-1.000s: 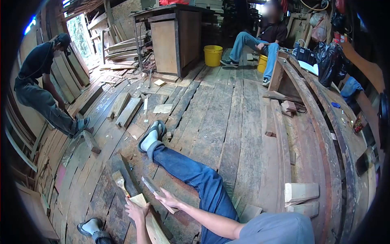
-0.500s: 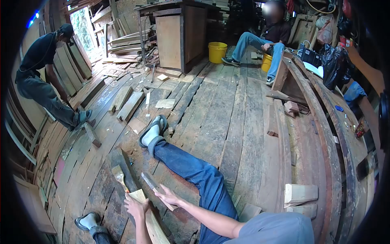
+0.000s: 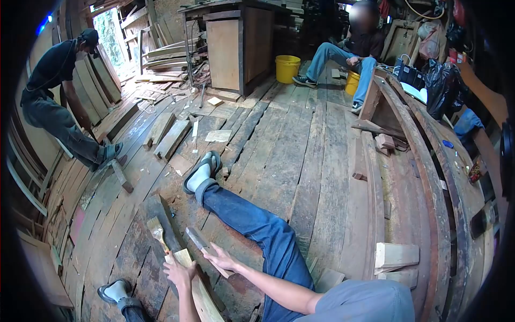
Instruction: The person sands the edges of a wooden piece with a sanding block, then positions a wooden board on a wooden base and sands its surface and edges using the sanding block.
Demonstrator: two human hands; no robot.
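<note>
My left hand (image 3: 180,272) is closed around a pale wood strip (image 3: 204,305), which lies over a dark timber block (image 3: 156,210) on the floor. A paintbrush (image 3: 156,231) rests by the block's left edge, its handle end meeting my left fingertips; whether they grip it too is hard to see. My right hand (image 3: 224,260) is closed on a chisel (image 3: 196,238), its flat blade pointing away from me beside the strip. Part of the chisel's handle is hidden under my fingers. My jeans-clad leg (image 3: 252,219) stretches out to the right of the block.
At the left, a co-worker (image 3: 59,96) bends over a wood piece (image 3: 122,176). Another person (image 3: 358,51) sits at the back near a yellow bucket (image 3: 287,68). Timber offcuts (image 3: 173,138) lie ahead. Pale blocks (image 3: 397,255) and a long curved frame (image 3: 429,177) are at the right.
My hands, the chisel and the paintbrush stay almost where they were. The co-worker at the left has shifted their head and upper body slightly to the right.
</note>
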